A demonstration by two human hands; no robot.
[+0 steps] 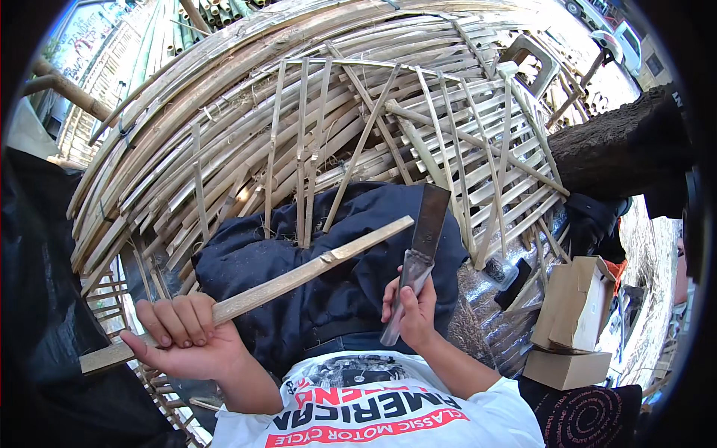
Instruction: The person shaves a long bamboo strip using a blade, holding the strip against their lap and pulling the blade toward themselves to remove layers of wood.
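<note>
My left hand (183, 340) is closed round the lower part of a bamboo strip (299, 275), which slants up to the right across my lap and has a node near its far end. In my right hand (412, 310) is a broad-bladed knife (429, 224); the fingers wrap its handle, which looks covered in clear plastic. The dark blade points up and away, beside the strip's far end and a little apart from it. Dark blue cloth (328, 299) covers my lap beneath both.
A big pile of split bamboo strips (224, 142) curves across the far side. Several thin strips lean from it toward my lap. Right of me are a cardboard box (571, 306), a clear plastic cup (499, 272) and a thick dark log (609, 142). Black sheeting (45, 284) hangs at left.
</note>
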